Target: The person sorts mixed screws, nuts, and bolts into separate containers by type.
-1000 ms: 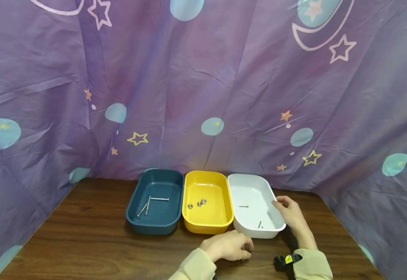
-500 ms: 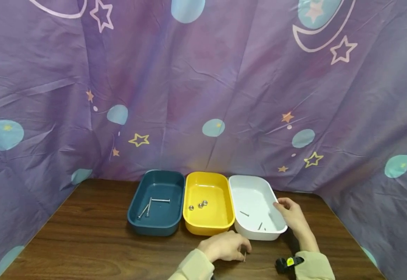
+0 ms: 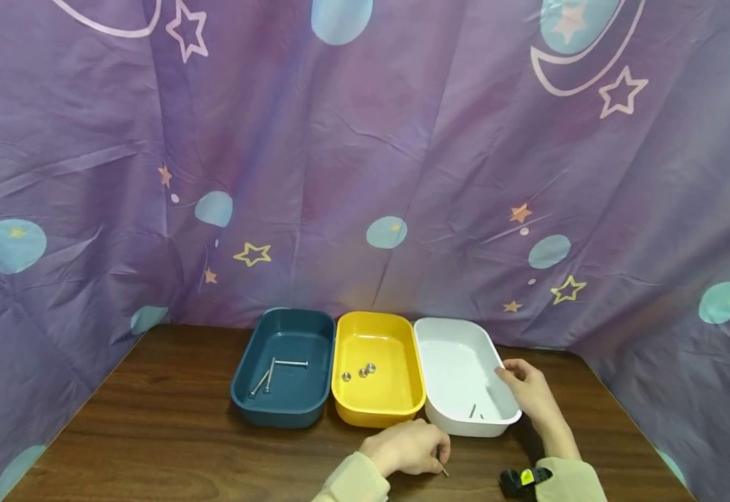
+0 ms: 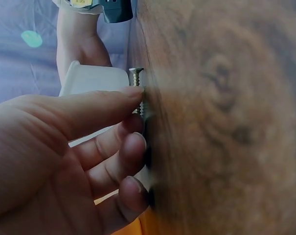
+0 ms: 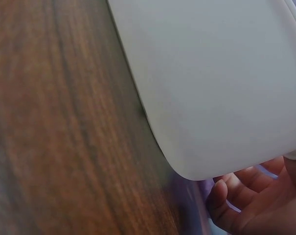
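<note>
Between thumb and forefinger, my left hand (image 3: 408, 446) pinches a small screw (image 4: 136, 76) with a flared head and threaded shank, low over the wooden table in front of the trays. The screw's tip end (image 3: 445, 474) pokes out below the fingers in the head view. My right hand (image 3: 533, 394) holds the right rim of the white tray (image 3: 461, 427), thumb over the edge. In the right wrist view the outer wall of this tray (image 5: 221, 88) fills much of the picture. Two small screws (image 3: 473, 411) show inside it near the front.
To the left of the white tray stand a yellow tray (image 3: 377, 418) with three nuts (image 3: 363, 373) and a dark blue tray (image 3: 283, 417) with three long bolts (image 3: 292, 363). A purple curtain (image 3: 314, 174) hangs behind the table (image 3: 170, 432). My right wrist wears a black strapped device (image 3: 518, 481).
The screw in my left hand has tilted, and the hand has shifted slightly. A screw farther back in the white tray shifted and no longer shows. The right hand stays at the rim.
</note>
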{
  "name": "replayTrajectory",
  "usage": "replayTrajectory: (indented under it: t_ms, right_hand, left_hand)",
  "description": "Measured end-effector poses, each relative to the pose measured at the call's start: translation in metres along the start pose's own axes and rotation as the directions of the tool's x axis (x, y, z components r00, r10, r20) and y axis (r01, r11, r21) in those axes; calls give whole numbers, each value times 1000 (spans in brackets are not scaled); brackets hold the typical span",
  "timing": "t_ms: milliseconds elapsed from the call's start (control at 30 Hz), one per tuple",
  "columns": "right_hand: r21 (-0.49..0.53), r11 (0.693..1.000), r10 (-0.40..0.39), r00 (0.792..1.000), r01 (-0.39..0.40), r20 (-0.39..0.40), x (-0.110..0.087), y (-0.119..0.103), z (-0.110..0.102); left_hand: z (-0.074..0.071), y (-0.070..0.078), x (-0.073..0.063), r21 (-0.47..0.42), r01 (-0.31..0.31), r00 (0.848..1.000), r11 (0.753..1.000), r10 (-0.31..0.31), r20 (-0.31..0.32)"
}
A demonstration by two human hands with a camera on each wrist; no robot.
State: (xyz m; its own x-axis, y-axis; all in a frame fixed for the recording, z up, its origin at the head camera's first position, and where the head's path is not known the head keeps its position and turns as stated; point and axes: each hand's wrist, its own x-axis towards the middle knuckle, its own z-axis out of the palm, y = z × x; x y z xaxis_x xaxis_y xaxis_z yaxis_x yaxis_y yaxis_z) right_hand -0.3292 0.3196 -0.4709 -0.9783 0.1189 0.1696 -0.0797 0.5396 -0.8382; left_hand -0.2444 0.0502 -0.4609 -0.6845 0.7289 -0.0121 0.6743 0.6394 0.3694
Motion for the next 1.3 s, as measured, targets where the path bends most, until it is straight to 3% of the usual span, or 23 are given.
replayTrajectory:
  t_ms: [500, 733, 867, 1000, 1200, 1300]
  right_hand:
    - [21, 1000, -1, 1000, 1, 7, -3, 4, -2]
    - [7, 1000, -6, 1000, 6, 11, -2, 4, -1]
    - [3, 1000, -11, 1000, 11, 12, -1, 2, -2]
    - [-6, 1000, -17, 1000, 17, 13, -1, 1, -1]
    - [19, 1000, -12, 1000, 12, 7, -3, 1, -1]
    - [46, 999, -16, 1000, 16, 7, -2, 1, -1]
  left_hand:
    - [-2, 3, -1, 86, -3, 1000, 996, 3, -1]
    - [-2, 4, -1, 76, -21, 1000, 997, 19, 20]
    - [-5, 6, -2, 77, -46, 999, 996, 45, 19]
    - [-10, 11, -1, 81, -98, 995, 992, 100, -22]
    - [-25, 27, 3, 136, -193, 971, 972, 210, -118]
    - [-35, 33, 5, 152, -208, 964, 966, 229, -135]
